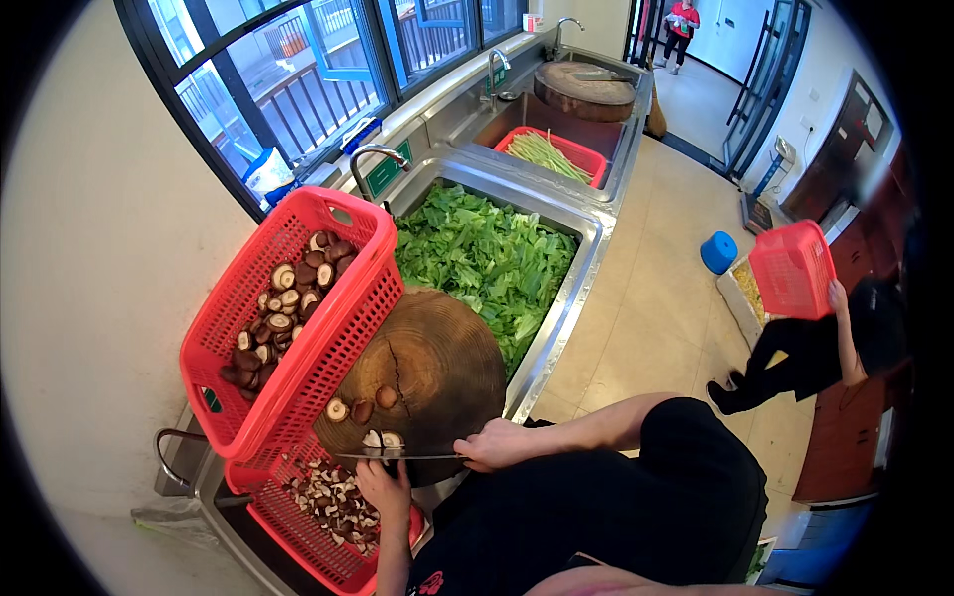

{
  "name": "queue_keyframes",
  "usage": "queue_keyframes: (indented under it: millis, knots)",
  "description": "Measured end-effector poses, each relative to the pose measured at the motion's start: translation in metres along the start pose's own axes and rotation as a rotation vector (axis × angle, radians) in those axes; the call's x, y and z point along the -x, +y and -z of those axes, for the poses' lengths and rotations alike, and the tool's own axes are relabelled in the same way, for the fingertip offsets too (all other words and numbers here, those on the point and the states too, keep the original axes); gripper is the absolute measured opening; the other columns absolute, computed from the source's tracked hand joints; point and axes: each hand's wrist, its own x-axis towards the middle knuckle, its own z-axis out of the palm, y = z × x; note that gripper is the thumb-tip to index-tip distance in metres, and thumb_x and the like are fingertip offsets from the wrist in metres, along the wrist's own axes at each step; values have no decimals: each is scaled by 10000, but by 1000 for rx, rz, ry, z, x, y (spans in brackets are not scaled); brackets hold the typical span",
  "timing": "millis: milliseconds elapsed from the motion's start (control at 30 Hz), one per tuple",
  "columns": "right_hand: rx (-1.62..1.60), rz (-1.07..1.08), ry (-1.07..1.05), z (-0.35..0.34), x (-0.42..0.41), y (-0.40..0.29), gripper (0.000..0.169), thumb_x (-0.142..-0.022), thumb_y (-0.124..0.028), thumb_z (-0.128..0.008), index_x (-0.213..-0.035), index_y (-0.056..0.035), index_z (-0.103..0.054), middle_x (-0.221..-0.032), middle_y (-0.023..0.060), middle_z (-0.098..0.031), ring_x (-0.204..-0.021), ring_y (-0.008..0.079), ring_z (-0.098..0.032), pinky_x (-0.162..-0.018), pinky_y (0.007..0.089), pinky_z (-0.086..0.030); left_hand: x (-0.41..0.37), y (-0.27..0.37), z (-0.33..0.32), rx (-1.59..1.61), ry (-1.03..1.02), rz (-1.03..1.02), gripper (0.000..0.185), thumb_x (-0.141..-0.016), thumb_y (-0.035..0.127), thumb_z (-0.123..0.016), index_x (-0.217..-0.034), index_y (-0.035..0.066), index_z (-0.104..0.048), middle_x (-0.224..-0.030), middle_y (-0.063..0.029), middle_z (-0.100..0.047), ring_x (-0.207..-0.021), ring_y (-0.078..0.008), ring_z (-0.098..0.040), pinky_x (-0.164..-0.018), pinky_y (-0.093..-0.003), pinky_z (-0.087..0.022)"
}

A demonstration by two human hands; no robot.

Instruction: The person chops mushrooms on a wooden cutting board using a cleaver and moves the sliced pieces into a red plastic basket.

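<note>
My right hand [492, 445] grips the handle of a kitchen knife [402, 456], its blade edge-on over the near edge of a round wooden chopping block [455, 357]. My left hand [384, 484] is at the blade's near side, fingertips by the steel; whether it holds a piece is hidden. Just beyond the blade lie cut shiitake pieces [384, 439]. Several whole shiitake mushrooms [363, 410] rest farther up the block. A red plastic basket [298, 223] of whole shiitake stands to the left, and a lower red basket [279, 521] holds chopped mushroom.
Cut leafy greens [484, 261] fill the steel sink beyond the block. A red basket of green stalks [551, 156] and another chopping block [585, 86] are farther along. At right, a person [805, 350] holds a red basket [791, 270]; another person [680, 30] stands by the doorway.
</note>
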Motion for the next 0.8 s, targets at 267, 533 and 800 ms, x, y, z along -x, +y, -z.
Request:
queue_keyframes:
  millis: [267, 533, 800]
  knots:
    - [-22, -50, 168, 20, 15, -13, 287, -870, -313, -622, -959, -78, -483, -721, 122, -650, -601, 365, -643, -499, 471, -508, -24, 9, 7, -127, -24, -176, 678, -756, 350, -752, -1298, 31, -499, -1387, -228, -439, -1218, -418, -435, -992, -529, -346]
    - [-72, -105, 156, 22, 23, -12, 284, -875, -328, -631, -979, -102, -493, -722, 127, -647, -588, 372, -635, -486, 488, -491, -38, 9, -4, -96, -138, -252, 561, -770, 316, -747, -1254, 86, -582, -1247, -180, -532, -1153, -374, -484, -912, -484, -412]
    - [-105, -168, 68, 22, 24, -12, 287, -882, -333, -630, -1012, -108, -508, -755, 138, -658, -660, 375, -647, -546, 488, -503, -44, -11, -8, -46, -90, -245, 415, -750, 242, -758, -1110, 75, -638, -1092, -149, -573, -1021, -341, -542, -816, -449, -494]
